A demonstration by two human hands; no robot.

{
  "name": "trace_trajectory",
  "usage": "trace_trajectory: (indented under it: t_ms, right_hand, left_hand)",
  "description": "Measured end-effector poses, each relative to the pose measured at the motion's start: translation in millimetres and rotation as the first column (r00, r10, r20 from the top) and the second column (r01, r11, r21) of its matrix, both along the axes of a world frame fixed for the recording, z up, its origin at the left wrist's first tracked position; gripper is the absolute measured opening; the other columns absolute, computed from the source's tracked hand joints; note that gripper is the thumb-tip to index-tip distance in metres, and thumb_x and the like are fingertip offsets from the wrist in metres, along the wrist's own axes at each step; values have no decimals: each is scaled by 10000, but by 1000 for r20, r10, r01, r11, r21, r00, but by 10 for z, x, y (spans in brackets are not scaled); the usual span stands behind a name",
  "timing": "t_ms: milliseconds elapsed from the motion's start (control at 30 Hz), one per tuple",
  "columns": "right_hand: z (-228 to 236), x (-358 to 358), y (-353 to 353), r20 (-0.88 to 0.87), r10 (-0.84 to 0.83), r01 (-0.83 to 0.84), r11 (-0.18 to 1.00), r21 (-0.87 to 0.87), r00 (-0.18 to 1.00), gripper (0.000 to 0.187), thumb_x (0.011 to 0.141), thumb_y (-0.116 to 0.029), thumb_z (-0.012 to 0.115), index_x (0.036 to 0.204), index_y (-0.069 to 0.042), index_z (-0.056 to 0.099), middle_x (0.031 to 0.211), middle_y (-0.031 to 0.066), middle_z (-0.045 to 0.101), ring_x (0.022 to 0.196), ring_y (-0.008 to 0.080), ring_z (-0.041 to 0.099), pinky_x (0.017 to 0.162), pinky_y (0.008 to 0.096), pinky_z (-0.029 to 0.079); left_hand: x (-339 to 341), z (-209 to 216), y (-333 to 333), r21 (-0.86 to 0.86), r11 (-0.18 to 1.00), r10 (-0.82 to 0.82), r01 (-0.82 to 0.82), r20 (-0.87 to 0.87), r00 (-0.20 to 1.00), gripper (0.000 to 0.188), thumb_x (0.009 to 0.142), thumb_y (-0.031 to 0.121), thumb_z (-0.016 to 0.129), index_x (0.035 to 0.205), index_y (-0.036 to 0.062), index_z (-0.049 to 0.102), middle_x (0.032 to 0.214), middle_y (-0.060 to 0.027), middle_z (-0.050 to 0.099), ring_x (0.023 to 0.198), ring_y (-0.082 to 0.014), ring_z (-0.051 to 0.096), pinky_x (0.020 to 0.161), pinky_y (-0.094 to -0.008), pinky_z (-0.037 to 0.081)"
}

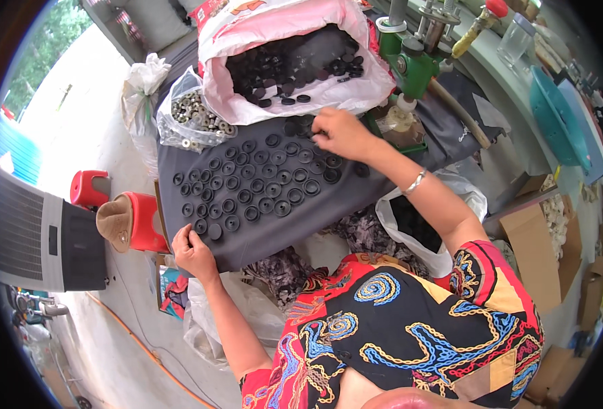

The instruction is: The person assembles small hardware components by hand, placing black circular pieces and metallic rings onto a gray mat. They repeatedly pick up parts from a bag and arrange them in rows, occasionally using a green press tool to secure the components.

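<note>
Many round black plastic caps (250, 213) lie spread over a dark grey cloth-covered table (260, 249). Most show a raised rim and a small hub. At the near left edge of this layout, my left hand (194, 255) has its fingers drawn together beside a cap (200, 225); whatever is between the fingertips is hidden. My right hand (346, 133) reaches to the far side, fingers curled down by several dark caps (297, 128) near the sack's mouth. I cannot make out what its fingers hold. The open white sack (213, 88) has a heap of black caps (281, 65) inside.
A clear bag of small metal parts (194, 112) sits left of the sack. To the right stands a green hand press (410, 71) with a long handle (459, 112). A white bag (461, 198) hangs by the table's right edge. Red stools (148, 221) stand left.
</note>
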State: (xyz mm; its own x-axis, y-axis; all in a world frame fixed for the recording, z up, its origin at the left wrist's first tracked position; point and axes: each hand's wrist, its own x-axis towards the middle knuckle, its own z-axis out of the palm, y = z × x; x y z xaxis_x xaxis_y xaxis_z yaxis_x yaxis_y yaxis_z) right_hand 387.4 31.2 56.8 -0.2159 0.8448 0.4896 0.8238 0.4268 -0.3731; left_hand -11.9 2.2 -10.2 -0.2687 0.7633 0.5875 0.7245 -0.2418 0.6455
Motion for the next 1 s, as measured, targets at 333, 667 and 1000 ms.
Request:
trace_trajectory:
  t_ms: [333,667,1000]
  right_hand:
    - [-202,472,-257,480,-226,270,963,-23,848,83,743,-76,606,763,4,602,856,158,584,839,336,611,741,425,511]
    - [-102,165,-438,301,-60,112,981,-157,952,197,747,-216,639,876,-68,630,890,165,634,850,333,642,718,444,533]
    - [-339,215,-498,262,-193,219,973,-76,945,155,742,-154,626,861,-65,581,847,158,568,755,333,628,662,446,523]
  left_hand:
    - [55,30,-2,-26,1000,-9,9,12,1000,142,837,-8,579,933,-21,682,955,-114,669,891,-234,623,804,-327,488]
    - [-78,-5,-8,-33,999,21,-26,-145,989,167,863,68,585,967,-2,695,962,-143,692,889,-290,641,815,-369,494]
    - [203,225,-83,44,999,-15,22,-150,989,163,825,103,619,920,6,709,916,-173,696,846,-311,658,813,-384,502]
